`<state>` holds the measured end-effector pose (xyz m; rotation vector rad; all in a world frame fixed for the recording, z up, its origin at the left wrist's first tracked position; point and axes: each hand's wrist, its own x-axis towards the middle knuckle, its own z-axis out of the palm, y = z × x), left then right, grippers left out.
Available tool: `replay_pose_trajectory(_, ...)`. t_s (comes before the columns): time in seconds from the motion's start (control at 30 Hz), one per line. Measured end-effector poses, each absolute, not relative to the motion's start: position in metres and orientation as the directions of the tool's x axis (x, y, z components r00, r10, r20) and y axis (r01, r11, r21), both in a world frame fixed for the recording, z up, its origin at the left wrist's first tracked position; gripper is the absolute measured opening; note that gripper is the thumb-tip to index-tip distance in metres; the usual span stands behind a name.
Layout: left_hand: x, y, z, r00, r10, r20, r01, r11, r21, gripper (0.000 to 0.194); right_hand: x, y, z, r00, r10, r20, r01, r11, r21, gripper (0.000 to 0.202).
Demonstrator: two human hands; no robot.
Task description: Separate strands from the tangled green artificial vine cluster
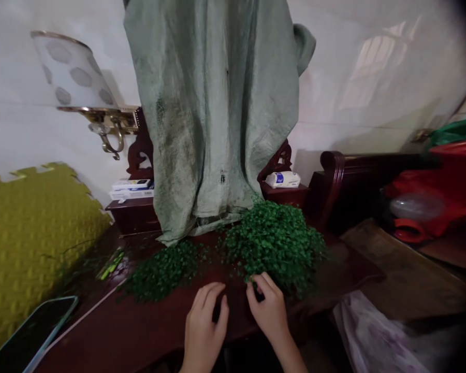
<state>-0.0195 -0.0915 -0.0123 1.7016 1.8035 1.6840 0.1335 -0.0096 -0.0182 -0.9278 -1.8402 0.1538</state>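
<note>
On a dark red wooden table (151,331), the right hand (271,306) pinches a small sprig (252,278) between thumb and fingertips, beside the lower edge of the larger green pile (274,243) of fine leafy stems, at one o'clock from it. The left hand (205,324) curves empty, a narrow gap between thumb and fingers; the smaller green pile (163,273) lies at its ten to eleven o'clock. A grey-green woven cover (217,119) hangs at twelve, its hem between the piles. From the left hand, a phone (34,336) lies at nine and small boxes (134,189) at eleven; from the right, a white packet (285,180) rests at twelve.
</note>
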Motion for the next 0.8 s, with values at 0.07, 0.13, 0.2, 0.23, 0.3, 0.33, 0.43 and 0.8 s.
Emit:
replay_pose_trajectory(0.07, -0.016, -0.096, -0.010, -0.304, 0.786, 0.539, 0.590, -0.289, 0.754, 0.021, 0.134, -0.011, -0.016, -0.205, 0.662, 0.721, 0.509, 0.701, -0.499, 0.017)
replay_pose_trajectory(0.13, -0.014, -0.098, -0.005, -0.277, 0.803, 0.527, 0.567, -0.306, 0.764, 0.017, 0.136, -0.013, -0.012, -0.255, 0.656, 0.711, 0.487, 0.722, -0.491, 0.017)
replay_pose_trajectory(0.2, -0.013, -0.094, 0.000, -0.247, 0.820, 0.517, 0.534, -0.330, 0.778, 0.020, 0.137, -0.016, -0.006, -0.331, 0.632, 0.700, 0.456, 0.757, -0.467, 0.016)
replay_pose_trajectory(0.23, -0.013, -0.090, 0.003, -0.223, 0.828, 0.514, 0.513, -0.349, 0.785, 0.025, 0.137, -0.018, -0.004, -0.374, 0.616, 0.694, 0.440, 0.776, -0.452, 0.015)
replay_pose_trajectory(0.3, -0.014, -0.081, 0.008, -0.160, 0.844, 0.512, 0.458, -0.396, 0.796, 0.030, 0.137, -0.022, 0.001, -0.448, 0.581, 0.680, 0.412, 0.809, -0.420, 0.014)
replay_pose_trajectory(0.33, -0.015, -0.077, 0.009, -0.129, 0.850, 0.511, 0.426, -0.418, 0.802, 0.027, 0.137, -0.024, 0.002, -0.472, 0.570, 0.673, 0.406, 0.818, -0.408, 0.015)
replay_pose_trajectory(0.43, -0.021, -0.069, 0.007, -0.101, 0.868, 0.486, 0.329, -0.432, 0.840, 0.020, 0.137, -0.026, 0.002, -0.508, 0.560, 0.654, 0.410, 0.825, -0.388, 0.019)
replay_pose_trajectory(0.8, -0.030, -0.070, 0.002, -0.104, 0.968, 0.227, 0.069, -0.221, 0.973, 0.026, 0.140, -0.023, -0.003, -0.527, 0.586, 0.615, 0.375, 0.810, -0.451, 0.021)
